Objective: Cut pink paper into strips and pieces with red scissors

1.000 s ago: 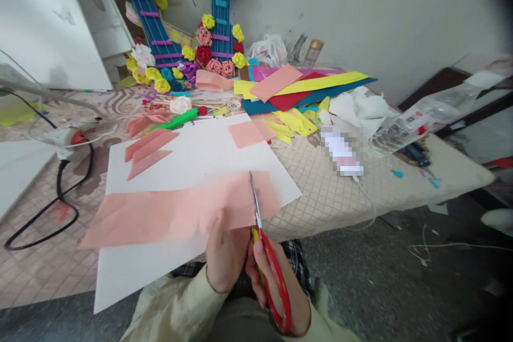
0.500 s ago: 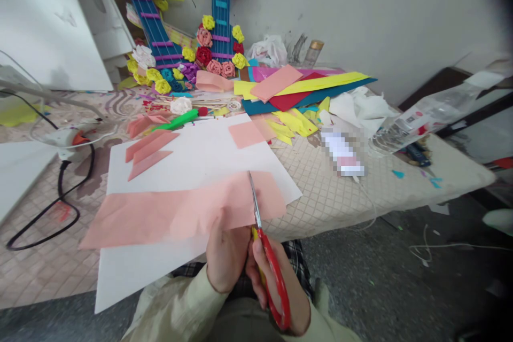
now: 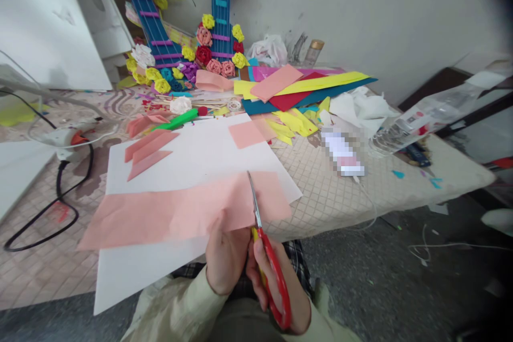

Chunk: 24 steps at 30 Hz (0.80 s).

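Observation:
My left hand (image 3: 225, 259) grips the near edge of a long pink paper strip (image 3: 160, 216) that lies over a large white sheet (image 3: 192, 157). My right hand (image 3: 280, 291) is closed round red-handled scissors (image 3: 268, 256). Their blades run up across the strip to its far edge, near its right end. The short piece of strip right of the blades (image 3: 274, 197) hangs a little apart from the rest. Cut pink slips (image 3: 148, 152) lie at the sheet's far left, and a pink rectangle (image 3: 246, 133) at its far right.
Coloured paper sheets (image 3: 296, 88), yellow scraps (image 3: 292, 123), a green tool (image 3: 178, 120) and blue frames with paper roses (image 3: 218, 37) crowd the back of the table. A glue gun (image 3: 68, 136) with black cable lies left. A plastic bottle (image 3: 420, 117) lies right.
The piece of pink strip right of the scissor blades has shifted slightly to the right and spread away from the rest. Both hands stay almost in place.

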{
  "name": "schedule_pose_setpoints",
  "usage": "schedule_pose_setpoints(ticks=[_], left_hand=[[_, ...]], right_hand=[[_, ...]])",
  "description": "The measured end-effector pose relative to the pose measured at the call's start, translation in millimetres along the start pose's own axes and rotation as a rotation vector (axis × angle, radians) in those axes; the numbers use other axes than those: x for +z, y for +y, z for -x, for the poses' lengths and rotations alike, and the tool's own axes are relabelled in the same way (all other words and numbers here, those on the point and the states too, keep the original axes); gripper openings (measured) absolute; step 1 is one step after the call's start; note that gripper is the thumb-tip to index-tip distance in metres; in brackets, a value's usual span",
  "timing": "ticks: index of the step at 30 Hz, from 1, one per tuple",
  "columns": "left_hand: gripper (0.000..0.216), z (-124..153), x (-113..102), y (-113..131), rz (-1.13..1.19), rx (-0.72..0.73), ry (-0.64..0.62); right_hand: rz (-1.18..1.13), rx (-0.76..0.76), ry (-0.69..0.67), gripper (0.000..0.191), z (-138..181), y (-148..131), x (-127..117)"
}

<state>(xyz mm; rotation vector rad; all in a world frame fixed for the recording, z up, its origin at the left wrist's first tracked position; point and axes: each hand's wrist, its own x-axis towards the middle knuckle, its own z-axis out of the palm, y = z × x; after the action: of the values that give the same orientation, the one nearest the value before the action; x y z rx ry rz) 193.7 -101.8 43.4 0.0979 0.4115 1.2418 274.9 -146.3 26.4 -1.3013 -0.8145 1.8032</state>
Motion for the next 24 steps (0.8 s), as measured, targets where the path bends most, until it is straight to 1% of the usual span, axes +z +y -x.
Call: schedule_pose_setpoints(ticks=[4,10,13,16,19,21,24], left_hand=[[0.050,1.8,-1.9,-0.2,0.026,-0.004,0.013],[0.049,0.8,-0.7,-1.3,0.018,0.009,0.042],[0.050,-1.6,3.2,-0.6,-0.011,0.020,0.052],[0.049,-4.8,7.8,1.3,-0.039,0.038,0.063],[0.048,-8.5,11.4,3.7,-0.074,0.044,0.070],[0.047,-10.6,13.3,5.0,-0.101,0.031,0.097],[0.046,-13.1,16.2,6.2,-0.124,0.021,0.140]], right_hand=[[-0.002,0.009,0.019,0.048,-1.0,3.6,-0.5],[-0.045,0.014,0.010,0.046,-1.5,3.1,-0.8],[-0.037,-0.001,-0.010,0.043,-2.7,-3.0,-1.5],[-0.021,0.006,-0.036,0.046,-4.7,-13.1,-1.7],[-0.047,0.058,-0.042,0.049,-7.1,-22.8,-1.2],[-0.082,0.085,-0.044,0.050,-9.2,-26.8,-1.6],[-0.156,0.131,-0.083,0.050,-14.9,-30.9,-5.7]])
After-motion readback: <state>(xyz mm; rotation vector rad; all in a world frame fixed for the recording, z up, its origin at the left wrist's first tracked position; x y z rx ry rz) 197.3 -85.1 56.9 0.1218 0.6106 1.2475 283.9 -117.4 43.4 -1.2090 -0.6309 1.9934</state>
